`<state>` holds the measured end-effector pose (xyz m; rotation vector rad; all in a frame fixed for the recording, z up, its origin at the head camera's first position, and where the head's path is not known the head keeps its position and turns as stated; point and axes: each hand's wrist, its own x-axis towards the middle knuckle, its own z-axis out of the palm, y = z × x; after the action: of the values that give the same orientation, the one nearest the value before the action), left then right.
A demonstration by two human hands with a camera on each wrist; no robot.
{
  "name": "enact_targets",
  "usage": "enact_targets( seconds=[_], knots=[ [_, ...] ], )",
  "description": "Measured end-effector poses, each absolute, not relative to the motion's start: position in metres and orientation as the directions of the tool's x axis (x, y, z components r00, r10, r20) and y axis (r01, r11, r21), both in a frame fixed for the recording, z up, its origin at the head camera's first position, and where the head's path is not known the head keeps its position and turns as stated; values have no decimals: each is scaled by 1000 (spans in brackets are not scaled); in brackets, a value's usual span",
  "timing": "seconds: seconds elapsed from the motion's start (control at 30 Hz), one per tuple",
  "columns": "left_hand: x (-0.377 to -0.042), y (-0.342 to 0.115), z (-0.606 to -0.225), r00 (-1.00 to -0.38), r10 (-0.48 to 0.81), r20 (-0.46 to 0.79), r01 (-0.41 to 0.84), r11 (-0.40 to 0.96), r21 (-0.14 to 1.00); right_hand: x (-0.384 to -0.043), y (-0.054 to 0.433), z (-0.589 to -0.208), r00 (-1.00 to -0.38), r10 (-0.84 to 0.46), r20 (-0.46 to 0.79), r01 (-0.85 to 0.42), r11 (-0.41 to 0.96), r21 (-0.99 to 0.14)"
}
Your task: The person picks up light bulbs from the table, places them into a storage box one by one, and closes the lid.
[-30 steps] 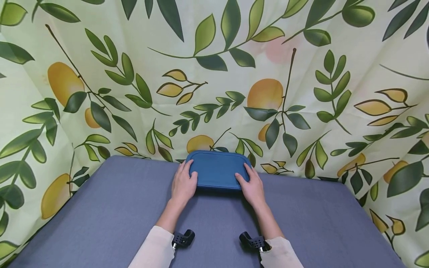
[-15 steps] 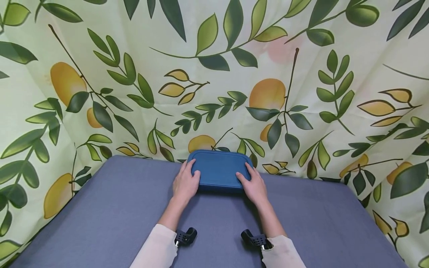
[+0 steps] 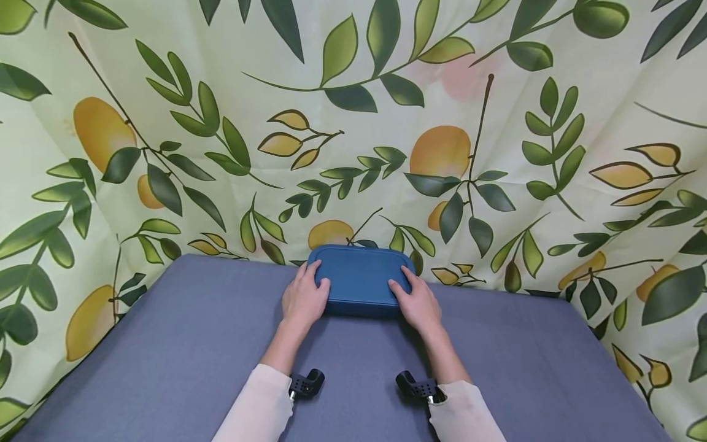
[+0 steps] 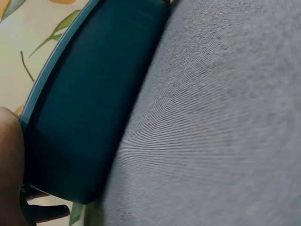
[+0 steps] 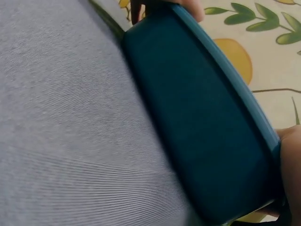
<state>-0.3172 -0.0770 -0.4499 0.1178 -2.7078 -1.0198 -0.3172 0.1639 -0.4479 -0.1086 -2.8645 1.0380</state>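
Note:
A blue rectangular box with rounded corners and a rimmed lid (image 3: 361, 276) is at the far edge of the grey-covered table. My left hand (image 3: 305, 298) grips its left end, thumb on top of the lid and fingers along the side. On the opposite end my right hand (image 3: 418, 302) holds it the same way. In the left wrist view the box's long front wall (image 4: 89, 99) shows dark teal close to the cloth. The right wrist view shows that wall (image 5: 202, 117) too, with part of each hand at its ends. What is inside the box is hidden.
A grey-blue cloth (image 3: 359, 380) covers the table. Behind and at both sides hangs a pale curtain (image 3: 353, 141) printed with leaves and orange fruit, meeting the table's far edge. A black wrist mount (image 3: 307, 383) sits on the left wrist, another (image 3: 415, 387) on the right.
The box's front wall shows more below the lid than a second ago, as the near side has tipped slightly. Both hands keep their hold. The head view has shifted a little.

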Motion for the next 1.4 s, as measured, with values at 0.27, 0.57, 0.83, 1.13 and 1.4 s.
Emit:
enact_targets(
  seconds=[0.27, 0.57, 0.83, 1.13, 1.4],
  knots=[
    [-329, -74, -432, -986, 52, 161, 116, 903, 415, -317, 170, -438, -998, -20, 60, -47, 867, -497],
    [-344, -75, -421, -975, 216, 48, 220, 926, 306, -335, 164, -422, -959, -276, 60, -281, 911, -302],
    [-342, -68, -417, -974, 223, 44, 227, 933, 278, -338, 166, -420, -963, -263, 56, -269, 932, -244],
    [-341, -72, -425, -970, 243, 11, 236, 928, 290, -332, 161, -430, -976, -215, 25, -215, 945, -248],
    [-333, -64, -431, -963, 268, 1, 255, 916, 311, -319, 171, -431, -977, -206, 58, -214, 937, -278]
  ],
)
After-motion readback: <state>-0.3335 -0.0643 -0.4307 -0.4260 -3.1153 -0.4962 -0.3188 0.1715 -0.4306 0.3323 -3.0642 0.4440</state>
